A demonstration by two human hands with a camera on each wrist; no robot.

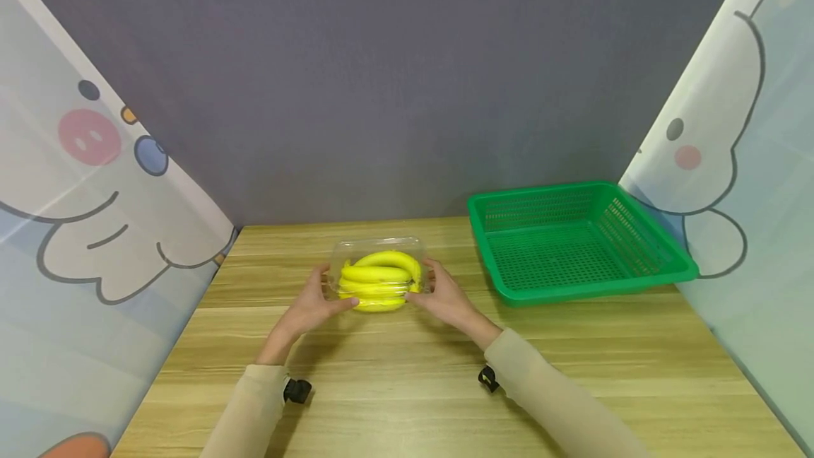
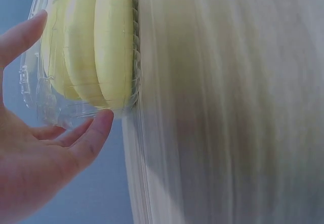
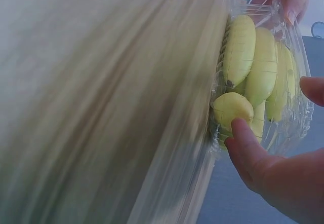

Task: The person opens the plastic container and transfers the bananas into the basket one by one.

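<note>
A clear plastic clamshell box (image 1: pixel 376 244) sits on the wooden table, and yellow bananas (image 1: pixel 381 275) show through its walls. At its left end my left hand (image 1: pixel 310 307) grips it, thumb toward the near side. The right hand (image 1: pixel 449 300) holds the opposite end in a similar way. In the left wrist view, fingertips (image 2: pixel 105 120) touch the box's end low down, while the thumb lies by its upper edge. From the right wrist, fingers (image 3: pixel 245 138) press the end wall beside a banana tip. The lid appears to lie over the fruit.
A green plastic basket (image 1: pixel 598 290) with perforated sides stands at the right rear of the wooden table (image 1: pixel 394 387). Behind the table rises a dark grey wall (image 1: pixel 356 90). Cartoon-printed panels (image 1: pixel 57 246) flank both sides.
</note>
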